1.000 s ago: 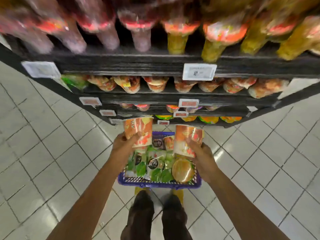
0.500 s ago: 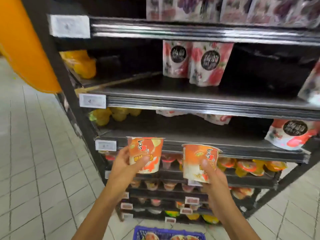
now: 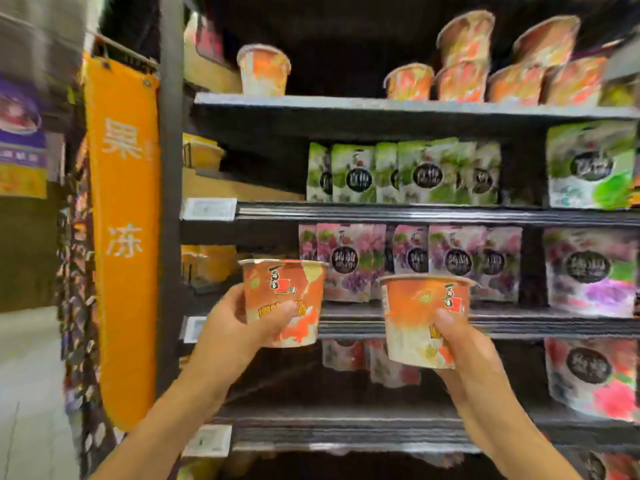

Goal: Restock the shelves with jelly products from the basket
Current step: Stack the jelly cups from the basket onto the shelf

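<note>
Now: left hand (image 3: 239, 327) grasps orange jelly cup (image 3: 284, 299); right hand (image 3: 464, 344) grasps second orange cup (image 3: 420, 317). Both upright before shelves (image 3: 398, 107); matching cups (image 3: 485, 71) on top shelf.

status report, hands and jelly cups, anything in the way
Left hand grips an orange jelly cup, right hand grips a second cup. Both held below the top shelf where matching cups stand. Nothing between cups and that shelf.
</note>
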`<state>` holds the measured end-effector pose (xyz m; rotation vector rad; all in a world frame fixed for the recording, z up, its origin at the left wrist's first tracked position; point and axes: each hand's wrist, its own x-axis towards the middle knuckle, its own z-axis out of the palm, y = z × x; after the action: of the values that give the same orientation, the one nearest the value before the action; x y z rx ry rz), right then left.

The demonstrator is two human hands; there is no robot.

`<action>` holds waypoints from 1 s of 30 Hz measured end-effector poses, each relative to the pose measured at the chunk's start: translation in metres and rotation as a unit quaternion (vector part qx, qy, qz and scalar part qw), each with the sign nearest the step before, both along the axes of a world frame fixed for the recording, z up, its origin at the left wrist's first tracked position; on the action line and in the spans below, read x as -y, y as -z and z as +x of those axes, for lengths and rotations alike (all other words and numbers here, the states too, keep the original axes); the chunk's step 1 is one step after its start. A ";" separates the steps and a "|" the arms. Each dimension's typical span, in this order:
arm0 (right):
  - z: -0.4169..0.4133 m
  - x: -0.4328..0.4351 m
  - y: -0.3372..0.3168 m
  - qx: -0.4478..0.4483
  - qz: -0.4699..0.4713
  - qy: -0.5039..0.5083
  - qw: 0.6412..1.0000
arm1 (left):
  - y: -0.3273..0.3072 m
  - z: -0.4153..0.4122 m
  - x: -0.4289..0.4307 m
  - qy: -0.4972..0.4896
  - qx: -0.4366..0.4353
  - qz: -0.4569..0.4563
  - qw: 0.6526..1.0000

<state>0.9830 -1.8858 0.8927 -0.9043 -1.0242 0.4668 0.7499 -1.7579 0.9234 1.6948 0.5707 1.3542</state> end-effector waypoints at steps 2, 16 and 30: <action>0.009 -0.002 -0.035 0.029 0.022 0.004 0.999 | -0.037 0.010 0.001 -0.005 0.006 0.034 0.999; 0.059 -0.044 -0.195 0.153 0.065 0.034 0.985 | -0.257 0.074 -0.022 -0.125 0.046 0.189 0.973; 0.076 -0.094 -0.270 0.169 0.117 0.087 0.975 | -0.360 0.119 -0.122 -0.270 -0.038 0.191 0.943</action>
<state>1.0594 -1.7916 1.1627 -0.8675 -1.2661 0.0400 0.8687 -1.6363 1.2833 1.9920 0.9112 1.8909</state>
